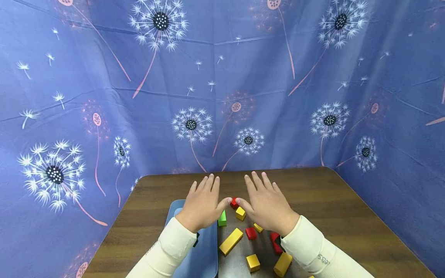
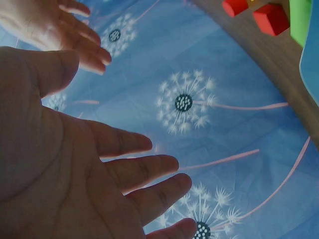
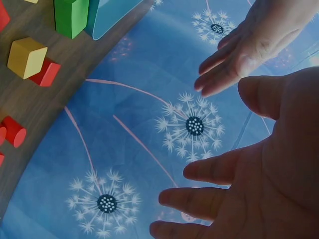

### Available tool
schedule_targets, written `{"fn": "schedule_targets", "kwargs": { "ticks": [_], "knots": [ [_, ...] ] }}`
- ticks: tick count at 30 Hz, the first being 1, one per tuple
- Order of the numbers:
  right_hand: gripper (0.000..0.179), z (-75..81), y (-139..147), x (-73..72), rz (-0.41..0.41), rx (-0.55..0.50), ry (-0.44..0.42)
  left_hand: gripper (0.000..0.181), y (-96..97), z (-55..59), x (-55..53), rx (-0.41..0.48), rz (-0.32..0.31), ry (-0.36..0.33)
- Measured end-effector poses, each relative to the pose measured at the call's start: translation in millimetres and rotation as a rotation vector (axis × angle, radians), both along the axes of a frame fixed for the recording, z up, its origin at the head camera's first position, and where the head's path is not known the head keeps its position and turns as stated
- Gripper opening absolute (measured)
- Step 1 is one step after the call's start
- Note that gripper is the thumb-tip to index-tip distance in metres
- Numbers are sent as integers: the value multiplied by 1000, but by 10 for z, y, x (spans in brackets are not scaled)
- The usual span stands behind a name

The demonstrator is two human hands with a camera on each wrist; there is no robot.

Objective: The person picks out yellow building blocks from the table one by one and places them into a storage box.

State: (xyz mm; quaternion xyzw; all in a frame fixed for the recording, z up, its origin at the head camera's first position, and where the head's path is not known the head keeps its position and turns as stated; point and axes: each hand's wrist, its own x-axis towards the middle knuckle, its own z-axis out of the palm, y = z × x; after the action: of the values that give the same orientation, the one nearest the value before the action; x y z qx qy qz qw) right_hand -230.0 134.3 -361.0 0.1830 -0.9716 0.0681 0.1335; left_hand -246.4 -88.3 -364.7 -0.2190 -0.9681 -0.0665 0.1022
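Note:
My left hand (image 1: 202, 206) hovers palm down with fingers straight, overlapping the blue tray (image 1: 205, 251) in the head view. Its palm is bare in the left wrist view. Level with it, my right hand (image 1: 267, 206) is held out the same way, fingers spread, above several wooden blocks. The two thumbs point toward each other. Around and below the hands lie a green block (image 1: 222, 219), a long yellow block (image 1: 231, 241), a yellow cube (image 1: 240, 213) and red blocks (image 1: 251, 233). Neither hand holds anything.
Nearer the front are another yellow cube (image 1: 253, 263) and a yellow cylinder (image 1: 283, 265). A red cylinder (image 3: 14, 132) shows in the right wrist view. The brown wooden table (image 1: 313, 193) ends at a blue curtain (image 1: 222, 96) with dandelion prints, which hangs behind and along both sides.

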Motion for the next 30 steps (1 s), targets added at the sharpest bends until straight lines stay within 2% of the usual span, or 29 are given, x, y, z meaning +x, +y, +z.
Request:
{"fn": "schedule_targets", "kwargs": {
  "ticks": [7, 13, 17, 22, 25, 30],
  "knots": [
    [81, 3, 35, 57, -6, 4, -25, 82, -30, -20, 38, 5, -12, -42],
    [77, 7, 161, 160, -6, -105, -34, 79, -394, -61, 29, 68, 56, -21],
    [73, -23, 237, 203, 2, -143, -37, 78, -685, -172, 0, 95, 103, -13],
    [71, -85, 273, 178, 2, -183, -58, 72, -923, -346, -93, 119, 181, -10],
    [70, -138, 282, 168, -12, -214, -79, 71, -1009, -448, -145, 135, 216, -42],
    [67, -242, 293, 163, -38, -244, -113, 72, -1118, -614, -219, 176, 231, -120]
  ]
}}
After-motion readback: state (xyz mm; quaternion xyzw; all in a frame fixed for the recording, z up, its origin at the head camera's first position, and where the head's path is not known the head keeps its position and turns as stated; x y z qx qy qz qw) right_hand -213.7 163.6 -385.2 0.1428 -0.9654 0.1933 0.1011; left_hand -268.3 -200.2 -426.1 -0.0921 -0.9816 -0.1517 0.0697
